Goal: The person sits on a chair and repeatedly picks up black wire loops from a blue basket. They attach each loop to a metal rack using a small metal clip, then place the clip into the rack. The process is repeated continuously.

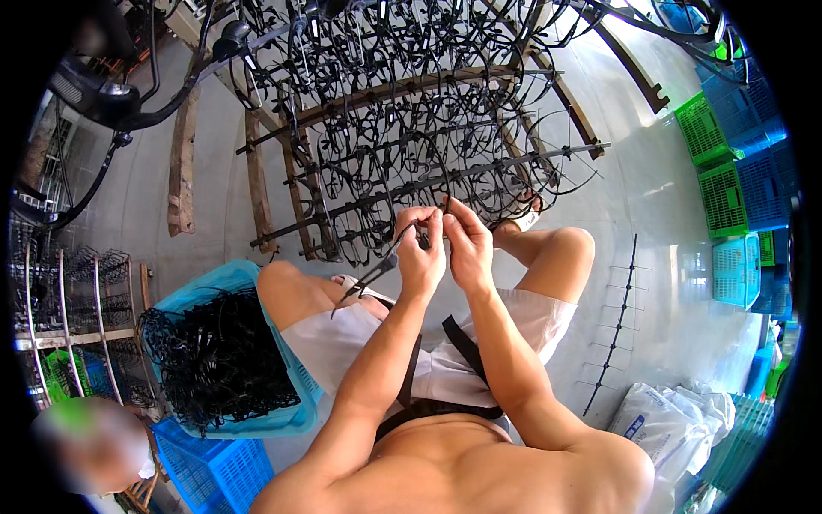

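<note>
My left hand (419, 257) and my right hand (468, 248) meet above my lap, both closed, with their thumbs and fingertips nearly touching. A dark two-legged tool (373, 276), like pliers or scissors, sticks out of my left hand toward the lower left, its legs apart. Between the fingertips of both hands is a thin black piece (446, 203), mostly covered by the fingers. Just beyond them, many black wiry loops (411, 163) hang on bars of a rack (445, 177). To the left, a light-blue tub (295, 377) holds a heap of black strands (224, 360).
Green crates (723, 201) and blue crates (766, 184) stand along the right. A black rod with thin side wires (613, 334) lies on the floor near white plastic bags (668, 428). A blue crate (214, 471) and another person (90, 445) are at the lower left.
</note>
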Tool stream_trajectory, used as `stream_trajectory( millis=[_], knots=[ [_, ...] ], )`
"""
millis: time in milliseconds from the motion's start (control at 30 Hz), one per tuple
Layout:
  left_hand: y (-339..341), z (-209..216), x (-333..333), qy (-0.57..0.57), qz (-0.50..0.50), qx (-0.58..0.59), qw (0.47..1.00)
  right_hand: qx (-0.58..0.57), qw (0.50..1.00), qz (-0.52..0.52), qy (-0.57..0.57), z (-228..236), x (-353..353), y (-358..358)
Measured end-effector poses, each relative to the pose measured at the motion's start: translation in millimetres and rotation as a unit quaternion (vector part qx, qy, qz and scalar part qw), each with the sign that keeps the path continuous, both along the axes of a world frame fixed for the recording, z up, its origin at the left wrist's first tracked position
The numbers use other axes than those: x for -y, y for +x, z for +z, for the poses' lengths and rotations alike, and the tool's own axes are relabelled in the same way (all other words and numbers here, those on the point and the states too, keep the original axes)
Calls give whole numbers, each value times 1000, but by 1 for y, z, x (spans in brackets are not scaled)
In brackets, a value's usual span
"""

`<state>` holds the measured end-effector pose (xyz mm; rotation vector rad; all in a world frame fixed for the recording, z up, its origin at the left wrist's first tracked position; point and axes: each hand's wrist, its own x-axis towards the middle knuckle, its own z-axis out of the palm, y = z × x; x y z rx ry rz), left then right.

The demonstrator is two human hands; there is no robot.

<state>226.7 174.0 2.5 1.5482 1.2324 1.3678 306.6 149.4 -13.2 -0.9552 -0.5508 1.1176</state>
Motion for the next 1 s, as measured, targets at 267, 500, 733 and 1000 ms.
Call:
stream_trajectory(
  millis=[267, 500, 733, 1000],
  knots=[
    [-34, 47, 37, -75, -250, -7, 965, 477, 846, 188, 147, 104, 32, 24],
    [-34, 84, 72, -31, -302, 25, 953, 343, 915, 193, 88, 140, 63, 100],
    [25, 56, 23, -53, -142, -55, 987, 215, 963, -71, -147, 133, 9, 114],
    [54, 37, -2, 34, -105, -146, 983, 408, 894, -42, -182, 64, -83, 91]
  ],
)
